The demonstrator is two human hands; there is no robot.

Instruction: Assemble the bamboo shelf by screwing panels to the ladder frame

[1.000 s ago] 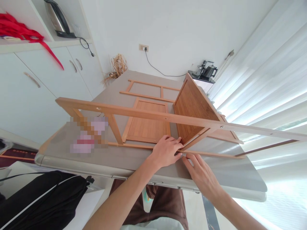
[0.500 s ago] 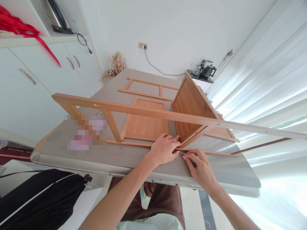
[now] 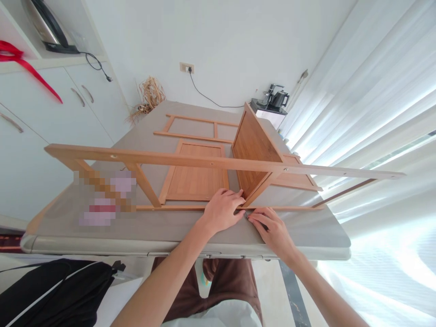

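A wooden side frame (image 3: 200,160) with crossbars stands on edge along the near side of the table. A wooden panel (image 3: 254,150) stands upright against it, meeting the frame's lower rail. At that corner my left hand (image 3: 223,209) is closed around the rail and the panel's bottom edge, its thumb on the near side. Just right of it, my right hand (image 3: 270,227) pinches a small, thin metal hex key (image 3: 246,215) at the rail's near face. The hex key's tip is too small to make out. Screw heads show in the upper rail.
A flat wooden panel (image 3: 195,170) and a ladder-like wooden frame (image 3: 190,135) lie on the grey table (image 3: 177,227). Another panel (image 3: 293,175) lies behind the frame at right. A blurred-out patch (image 3: 105,195) covers things at left. A black bag (image 3: 51,290) is below left.
The whole view has shifted, with the table and frame sitting further left. Both hands stay at the same corner, and the right fingers have turned slightly on the hex key.
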